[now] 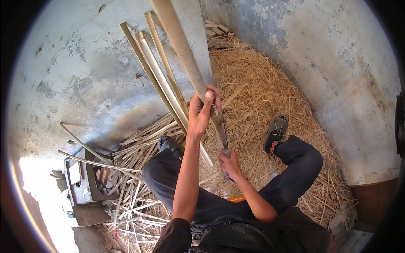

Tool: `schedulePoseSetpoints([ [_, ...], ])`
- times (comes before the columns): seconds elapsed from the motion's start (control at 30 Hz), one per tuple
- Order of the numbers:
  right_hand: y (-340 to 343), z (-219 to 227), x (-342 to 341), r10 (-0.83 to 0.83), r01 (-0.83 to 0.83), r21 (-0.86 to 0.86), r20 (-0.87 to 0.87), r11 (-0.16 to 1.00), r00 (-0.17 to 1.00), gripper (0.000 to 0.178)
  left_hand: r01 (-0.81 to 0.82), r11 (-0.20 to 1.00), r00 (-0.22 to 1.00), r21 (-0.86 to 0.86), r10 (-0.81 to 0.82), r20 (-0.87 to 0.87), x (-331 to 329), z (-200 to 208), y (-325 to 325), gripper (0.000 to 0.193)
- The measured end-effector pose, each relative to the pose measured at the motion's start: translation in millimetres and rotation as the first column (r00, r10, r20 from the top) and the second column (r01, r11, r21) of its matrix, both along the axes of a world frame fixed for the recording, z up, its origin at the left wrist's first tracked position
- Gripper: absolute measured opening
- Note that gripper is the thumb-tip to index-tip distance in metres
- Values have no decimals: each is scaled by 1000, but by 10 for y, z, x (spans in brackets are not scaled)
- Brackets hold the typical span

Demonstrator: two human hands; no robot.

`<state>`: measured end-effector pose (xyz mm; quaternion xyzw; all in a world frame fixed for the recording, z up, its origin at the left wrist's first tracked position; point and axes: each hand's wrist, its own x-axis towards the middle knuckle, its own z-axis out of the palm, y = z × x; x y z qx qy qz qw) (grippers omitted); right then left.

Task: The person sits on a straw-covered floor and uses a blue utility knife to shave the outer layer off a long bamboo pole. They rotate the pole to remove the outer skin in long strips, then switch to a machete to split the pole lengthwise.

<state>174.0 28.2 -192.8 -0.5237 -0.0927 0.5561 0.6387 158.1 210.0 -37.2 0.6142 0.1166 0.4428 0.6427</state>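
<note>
A long bamboo pole (179,38) slants down from the top of the view toward my lap. My left hand (201,110) is wrapped round it partway along, with the thumb lying over the pole. Closer to me, my right hand (229,163) grips the handle of a knife. The long narrow knife blade (224,128) points away from me and lies along the lower part of the pole. Whether its edge touches the bamboo I cannot tell. The pole's near end is partly hidden by the blade and my right hand.
Several split bamboo lengths (158,69) lean on the pale wall (93,71) at left. Shavings (253,84) cover the floor around my feet, with loose strips (135,200) heaped at left. Beside them stands a box (86,183) with rubble. Bricks (217,30) lie in the far corner.
</note>
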Motion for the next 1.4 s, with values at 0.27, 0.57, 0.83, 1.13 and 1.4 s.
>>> schedulePoseSetpoints([
  [0.27, -210, -860, 63, 75, -83, -201, -45, 976, 996, 17, 101, 994, 991, -47, -97, 91, -39, -198, 33, 55],
  [0.57, -228, -1225, -63, 90, -67, -182, 122, 981, 988, 18, -96, 994, 991, -55, 101, 91, -199, -181, -120, 57],
  [0.83, -526, -1924, -210, 125, -20, -541, 159, 841, 979, 19, -138, 986, 975, -95, 152, 164, -559, -211, 30, 60],
  [1.13, -279, -2042, -65, 119, -7, -303, 355, 953, 927, 24, -297, 939, 922, -171, 329, 205, -738, -270, 96, 58],
  [1.4, -428, -2151, -168, -156, 178, -340, 92, 923, 984, 16, -328, 934, 910, -143, 353, 217, -805, -262, 98, 57],
])
